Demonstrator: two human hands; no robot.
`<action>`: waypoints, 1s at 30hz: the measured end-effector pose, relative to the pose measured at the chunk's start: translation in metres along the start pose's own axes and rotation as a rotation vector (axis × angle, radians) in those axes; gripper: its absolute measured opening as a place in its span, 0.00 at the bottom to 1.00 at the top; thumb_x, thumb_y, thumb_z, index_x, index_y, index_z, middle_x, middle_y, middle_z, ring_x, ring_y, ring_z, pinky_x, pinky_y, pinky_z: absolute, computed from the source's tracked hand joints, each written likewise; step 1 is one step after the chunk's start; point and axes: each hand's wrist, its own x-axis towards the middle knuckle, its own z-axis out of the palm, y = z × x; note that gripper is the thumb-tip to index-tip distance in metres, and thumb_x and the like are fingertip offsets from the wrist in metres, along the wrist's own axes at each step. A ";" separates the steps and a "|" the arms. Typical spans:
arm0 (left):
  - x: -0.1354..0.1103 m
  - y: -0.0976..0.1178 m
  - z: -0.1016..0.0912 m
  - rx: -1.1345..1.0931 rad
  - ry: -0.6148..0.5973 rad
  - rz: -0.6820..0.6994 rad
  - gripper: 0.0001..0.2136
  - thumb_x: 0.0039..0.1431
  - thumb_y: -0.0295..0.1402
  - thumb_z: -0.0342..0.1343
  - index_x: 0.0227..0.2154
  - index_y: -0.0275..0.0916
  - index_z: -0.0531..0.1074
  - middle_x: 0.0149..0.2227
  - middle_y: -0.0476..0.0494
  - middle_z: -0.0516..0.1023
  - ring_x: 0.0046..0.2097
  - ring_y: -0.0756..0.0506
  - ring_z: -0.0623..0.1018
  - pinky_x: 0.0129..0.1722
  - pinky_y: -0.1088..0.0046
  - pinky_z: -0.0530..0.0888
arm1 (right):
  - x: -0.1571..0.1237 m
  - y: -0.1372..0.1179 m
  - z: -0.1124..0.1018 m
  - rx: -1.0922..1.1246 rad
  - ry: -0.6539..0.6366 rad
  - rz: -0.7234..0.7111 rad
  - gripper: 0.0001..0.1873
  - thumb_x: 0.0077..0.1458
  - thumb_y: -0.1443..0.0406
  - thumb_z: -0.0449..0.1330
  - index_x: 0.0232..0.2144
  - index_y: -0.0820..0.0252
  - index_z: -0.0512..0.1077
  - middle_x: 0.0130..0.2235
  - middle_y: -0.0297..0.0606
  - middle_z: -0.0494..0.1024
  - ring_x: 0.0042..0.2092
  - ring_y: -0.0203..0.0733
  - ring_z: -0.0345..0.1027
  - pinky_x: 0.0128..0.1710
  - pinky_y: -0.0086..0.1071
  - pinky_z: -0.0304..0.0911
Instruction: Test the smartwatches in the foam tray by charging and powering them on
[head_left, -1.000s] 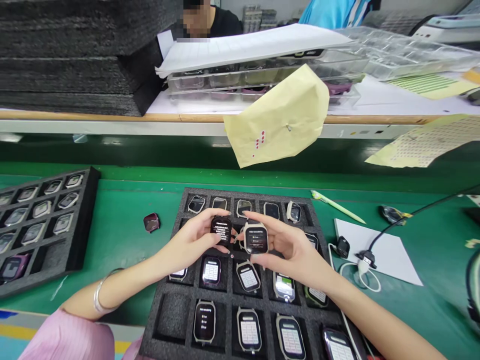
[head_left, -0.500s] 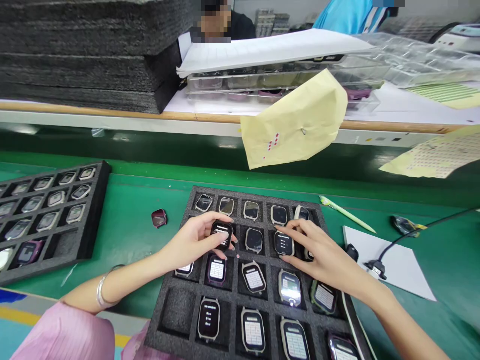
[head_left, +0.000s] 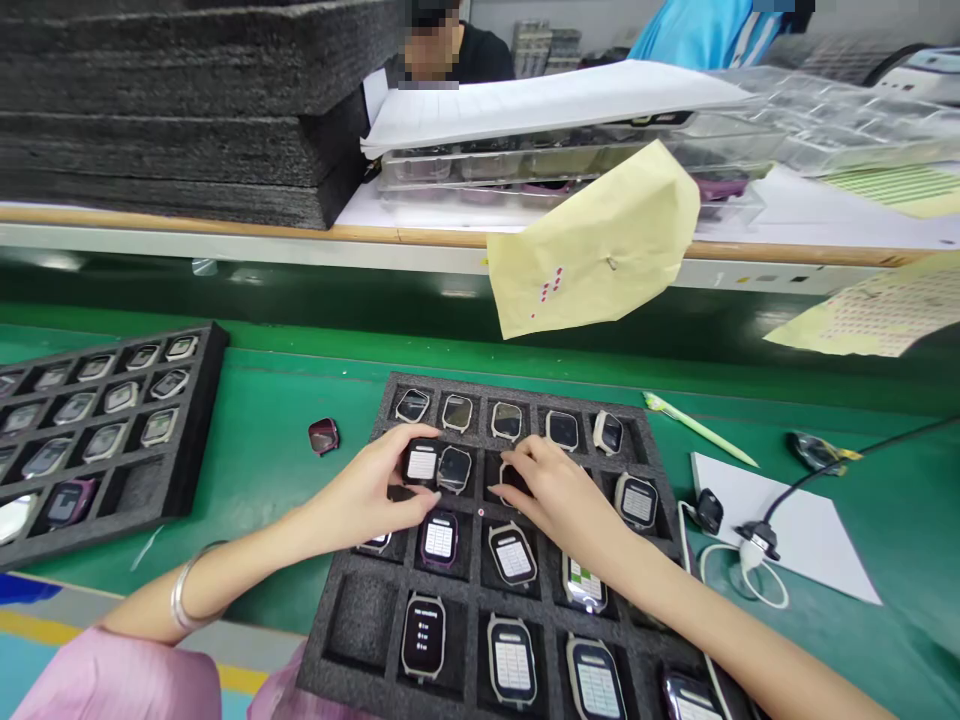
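My left hand is closed around the edges of a smartwatch with a lit list on its screen, low over the second row of a black foam tray. Right beside it lies a dark-screened watch. My right hand reaches over the tray, with thumb and fingers at the edges of another dark watch in the same row, which they partly cover. Toward me sit several lit watches, among them a purple-framed one and a silver one.
A second foam tray of watches stands on the left, with a loose dark red watch between the trays. On the right lie a green pen, white paper and a cable. Behind the shelf a person is partly visible.
My left hand has moved slightly left and lower with its watch, whose screen now faces up. My right hand has shifted left, from a lit watch to the dark one in the neighbouring compartment.
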 end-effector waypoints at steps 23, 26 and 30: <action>0.046 -0.009 0.051 1.131 0.006 0.080 0.09 0.64 0.29 0.49 0.34 0.29 0.73 0.34 0.27 0.76 0.40 0.32 0.75 0.39 0.56 0.69 | -0.005 -0.002 -0.044 1.581 -0.002 0.200 0.29 0.60 0.60 0.61 0.62 0.52 0.61 0.49 0.45 0.75 0.34 0.38 0.70 0.27 0.31 0.69; 0.048 -0.008 0.050 1.087 0.004 0.069 0.10 0.61 0.31 0.55 0.39 0.27 0.71 0.38 0.27 0.76 0.42 0.33 0.75 0.40 0.58 0.70 | -0.004 0.000 -0.045 1.558 0.066 0.147 0.26 0.60 0.61 0.62 0.59 0.50 0.66 0.46 0.42 0.76 0.31 0.37 0.68 0.28 0.32 0.69; 0.043 -0.008 0.037 0.859 -0.059 0.080 0.08 0.61 0.35 0.55 0.36 0.35 0.72 0.37 0.39 0.75 0.40 0.40 0.76 0.37 0.65 0.72 | -0.006 0.003 -0.048 1.528 0.069 0.114 0.25 0.58 0.60 0.64 0.57 0.49 0.68 0.44 0.41 0.76 0.28 0.36 0.69 0.28 0.34 0.70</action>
